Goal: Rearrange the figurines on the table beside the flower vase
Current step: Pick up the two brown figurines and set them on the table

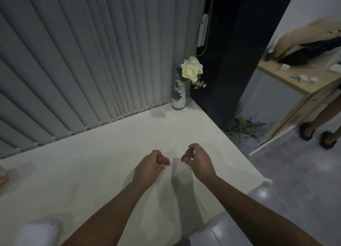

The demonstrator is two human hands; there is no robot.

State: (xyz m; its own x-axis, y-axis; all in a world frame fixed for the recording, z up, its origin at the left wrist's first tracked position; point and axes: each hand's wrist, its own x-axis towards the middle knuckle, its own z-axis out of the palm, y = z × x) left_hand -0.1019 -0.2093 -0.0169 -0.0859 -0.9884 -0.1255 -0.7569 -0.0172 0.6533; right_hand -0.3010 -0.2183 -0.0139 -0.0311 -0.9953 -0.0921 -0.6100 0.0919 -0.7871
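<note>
Left hand (147,167) pinching a reddish figurine (163,160), right hand (200,160) pinching another figurine (186,155), above white table (92,172)

A matt white cloth (114,172) with faint creases covers the bench, the vase (178,94) looks like glossy glazed ceramic painted blue on white, the rose (191,68) has soft fabric-like petals, the blinds (83,61) are matt grey fabric, and the floor (287,190) is glossy tile.
</note>
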